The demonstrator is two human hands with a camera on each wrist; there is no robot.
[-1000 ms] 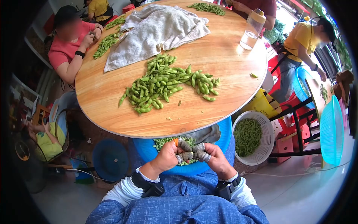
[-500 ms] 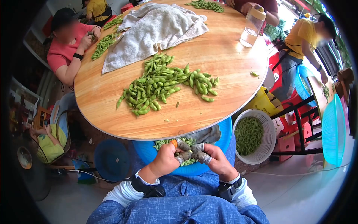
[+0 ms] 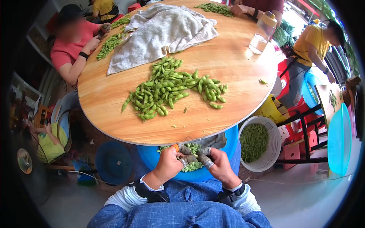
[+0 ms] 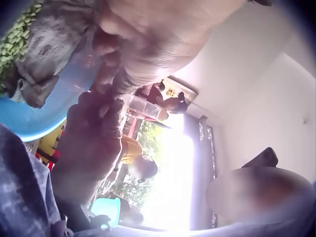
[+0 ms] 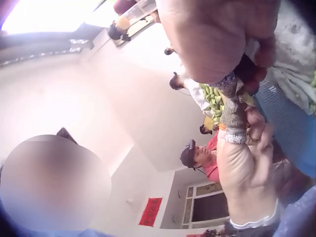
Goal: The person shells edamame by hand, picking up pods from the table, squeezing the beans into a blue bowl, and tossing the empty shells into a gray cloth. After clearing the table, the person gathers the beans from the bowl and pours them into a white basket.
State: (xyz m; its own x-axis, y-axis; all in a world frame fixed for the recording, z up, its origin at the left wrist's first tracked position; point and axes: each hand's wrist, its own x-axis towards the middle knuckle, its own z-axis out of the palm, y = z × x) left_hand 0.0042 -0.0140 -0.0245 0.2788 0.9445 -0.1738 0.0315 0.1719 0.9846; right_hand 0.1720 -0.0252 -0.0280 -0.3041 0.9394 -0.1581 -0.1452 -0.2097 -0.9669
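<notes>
Both hands meet above a blue basin (image 3: pixel 149 155) of shelled green beans (image 3: pixel 194 166) in the head view. Grey wrapping covers several thumbs and fingertips. The left hand (image 3: pixel 168 163) and right hand (image 3: pixel 223 167) have curled fingers, pinching a small green pod (image 5: pixel 248 100) between them, mostly hidden by the fingertips. An orange band circles a left-hand digit. In the left wrist view the left hand (image 4: pixel 158 37) touches the right hand; the pod is hidden there. A dark grey cloth (image 3: pixel 213 141) lies in the basin. Unshelled pods (image 3: pixel 161 91) are heaped on the round table (image 3: pixel 213 125).
A white towel (image 3: pixel 163 34) and a bottle (image 3: pixel 262 36) stand farther back on the table. A white basket (image 3: pixel 274 142) of pods is at the right, a dark blue tub (image 3: pixel 113 161) at the left. Other people sit around the table and farther right.
The table and basin sit slightly lower in the head view. Both hands stay together over the basin with small finger shifts. The person in red at the left has lowered their head and moved their hands.
</notes>
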